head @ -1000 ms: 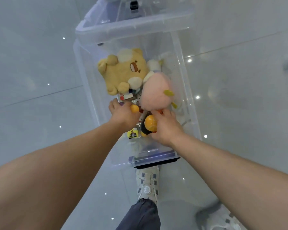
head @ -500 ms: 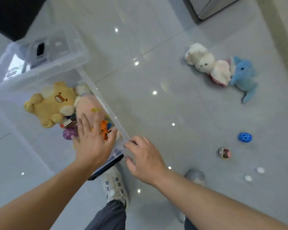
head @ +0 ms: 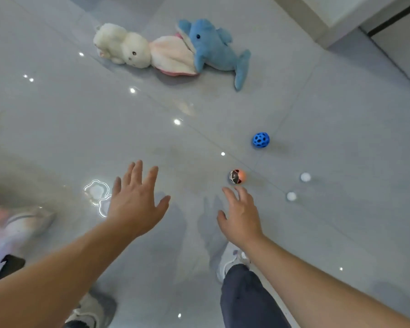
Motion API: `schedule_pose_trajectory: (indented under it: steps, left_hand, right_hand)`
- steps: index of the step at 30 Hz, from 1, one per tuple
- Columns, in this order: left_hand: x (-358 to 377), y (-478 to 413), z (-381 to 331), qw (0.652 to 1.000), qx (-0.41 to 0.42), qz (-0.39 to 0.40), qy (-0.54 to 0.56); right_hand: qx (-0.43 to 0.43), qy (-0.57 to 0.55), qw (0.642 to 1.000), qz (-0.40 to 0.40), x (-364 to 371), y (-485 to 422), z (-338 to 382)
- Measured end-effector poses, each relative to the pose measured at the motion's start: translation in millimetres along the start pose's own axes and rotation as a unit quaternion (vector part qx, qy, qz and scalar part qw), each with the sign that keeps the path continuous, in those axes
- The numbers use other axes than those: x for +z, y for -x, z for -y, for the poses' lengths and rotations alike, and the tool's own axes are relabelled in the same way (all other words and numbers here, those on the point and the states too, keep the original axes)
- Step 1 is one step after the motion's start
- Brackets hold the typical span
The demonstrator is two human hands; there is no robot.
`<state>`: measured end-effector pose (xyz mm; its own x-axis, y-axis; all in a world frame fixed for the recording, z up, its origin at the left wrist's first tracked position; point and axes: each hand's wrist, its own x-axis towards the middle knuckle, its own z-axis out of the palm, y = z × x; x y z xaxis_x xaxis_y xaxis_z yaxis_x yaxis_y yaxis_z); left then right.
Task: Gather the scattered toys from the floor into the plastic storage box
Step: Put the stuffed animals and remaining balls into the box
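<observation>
Down on the glossy grey floor [head: 317, 114], both hands are out in front and both are empty. At about 7 o'clock from the middle of the view, the left hand [head: 135, 207] is spread wide, fingers fanned apart, palm down, holding nothing. The right hand [head: 240, 220] hangs at around 5 o'clock, fingers loosely parted and slightly curled, nothing in its grasp either. Just past its fingertips, at 12 o'clock from that hand, sits a small orange and dark ball [head: 237, 177], near but not touched. Farther out, at roughly 1 o'clock from the right hand, lies a blue ball with holes [head: 260, 139], and off at 3 o'clock two small white balls [head: 305, 177] rest close together. Up at 12 o'clock in the view, well apart from both hands, a white plush rabbit [head: 123, 47] lies on its side with its pink and white skirt touching a blue plush dolphin [head: 213, 48]. Over at the 9 o'clock edge, only a blurred corner of the clear storage box [head: 7, 230] shows, with a smear of orange inside it that I cannot make out. A dark trouser leg [head: 244, 299] and pale shoes show at 6 o'clock.
</observation>
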<state>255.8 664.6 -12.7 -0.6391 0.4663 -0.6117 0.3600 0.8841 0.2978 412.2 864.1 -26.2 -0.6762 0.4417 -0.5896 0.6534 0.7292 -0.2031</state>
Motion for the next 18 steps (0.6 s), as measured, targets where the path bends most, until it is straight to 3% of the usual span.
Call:
schedule_pose_trajectory:
  steps: [4, 9, 13, 18]
  left_hand:
    - [79, -55, -119, 0.986, 0.124, 0.033, -0.107]
    - [163, -125, -205, 0.947, 0.243, -0.023, -0.206]
    - [201, -177, -237, 0.928, 0.281, -0.066, -0.235]
    - [202, -254, -270, 0.896, 0.324, -0.118, -0.279]
  right_hand:
    - [0.057, -0.018, 0.997, -0.041, -1, -29, -136]
    - [0.133, 0.000, 0.990, -0.057, 24, -68, -278]
    - [0.171, -0.033, 0.979, -0.108, 54, -105, -342]
    - [0.151, -0.050, 0.977, -0.145, 68, -150, -388]
